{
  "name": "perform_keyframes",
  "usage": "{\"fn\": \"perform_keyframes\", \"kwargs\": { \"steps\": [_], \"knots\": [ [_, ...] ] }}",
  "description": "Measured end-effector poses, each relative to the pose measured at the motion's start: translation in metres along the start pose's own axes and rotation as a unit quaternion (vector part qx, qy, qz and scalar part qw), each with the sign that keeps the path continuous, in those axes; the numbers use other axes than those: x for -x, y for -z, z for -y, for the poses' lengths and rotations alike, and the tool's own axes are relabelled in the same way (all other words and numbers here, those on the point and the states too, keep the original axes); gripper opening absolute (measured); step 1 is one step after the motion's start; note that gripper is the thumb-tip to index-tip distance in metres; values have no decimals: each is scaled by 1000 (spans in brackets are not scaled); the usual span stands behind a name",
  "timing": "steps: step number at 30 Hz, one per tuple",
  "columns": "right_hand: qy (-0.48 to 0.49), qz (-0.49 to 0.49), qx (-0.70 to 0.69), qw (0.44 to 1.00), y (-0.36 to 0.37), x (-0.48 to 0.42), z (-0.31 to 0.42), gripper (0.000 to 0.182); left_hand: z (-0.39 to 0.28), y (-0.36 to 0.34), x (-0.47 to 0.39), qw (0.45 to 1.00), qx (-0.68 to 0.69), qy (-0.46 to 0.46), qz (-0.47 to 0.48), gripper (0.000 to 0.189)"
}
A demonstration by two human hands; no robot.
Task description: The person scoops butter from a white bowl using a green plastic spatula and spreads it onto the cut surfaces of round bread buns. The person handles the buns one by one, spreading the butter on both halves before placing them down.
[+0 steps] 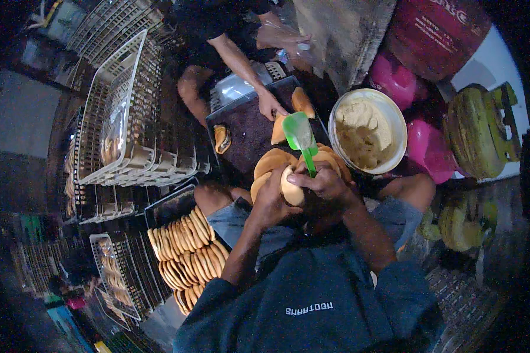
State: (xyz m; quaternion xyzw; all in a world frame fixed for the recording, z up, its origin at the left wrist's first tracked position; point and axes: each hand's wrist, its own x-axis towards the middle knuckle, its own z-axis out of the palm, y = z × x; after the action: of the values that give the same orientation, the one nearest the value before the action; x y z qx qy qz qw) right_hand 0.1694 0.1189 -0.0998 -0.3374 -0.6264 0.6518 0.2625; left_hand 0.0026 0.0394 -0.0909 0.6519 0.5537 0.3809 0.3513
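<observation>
My left hand [271, 194] is closed around a round bread bun [293, 189] held over my lap. Between the fingers of my right hand [322, 181] is the handle of a green spatula [299, 132], its blade pointing away from me with pale residue on it. The right thumb also touches the bun's edge. Just beyond my hands, several more buns [274, 161] lie piled at the near end of a dark tray [251, 128]. To the right stands a white tub [404, 132] of pale tan cream filling [366, 128].
Across the tray, another person's hand [270, 103] reaches to a bread piece [279, 129]. A filled, folded bun [222, 139] lies at the tray's left. Stacked plastic crates [132, 163] rise at left, above rows of buns [190, 251]. A green gas cylinder [475, 132] stands far right.
</observation>
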Motion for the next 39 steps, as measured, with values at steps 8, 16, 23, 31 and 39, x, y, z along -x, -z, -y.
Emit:
{"fn": "perform_keyframes", "kwargs": {
  "steps": [8,16,23,31,39],
  "knots": [
    [-144,100,-69,982,9,13,37,35,13,11,13,746,614,175,-190,91],
    [76,-6,229,970,-9,-12,0,39,4,9,3,750,617,83,-224,81],
    [35,-16,306,951,-15,-7,5,41,8,15,9,745,583,109,-305,75],
    [69,-3,352,933,3,2,1,40,26,47,-2,646,712,101,-257,94],
    [284,-9,496,820,-23,9,31,18,36,38,3,621,700,158,-315,102]
  ]
}}
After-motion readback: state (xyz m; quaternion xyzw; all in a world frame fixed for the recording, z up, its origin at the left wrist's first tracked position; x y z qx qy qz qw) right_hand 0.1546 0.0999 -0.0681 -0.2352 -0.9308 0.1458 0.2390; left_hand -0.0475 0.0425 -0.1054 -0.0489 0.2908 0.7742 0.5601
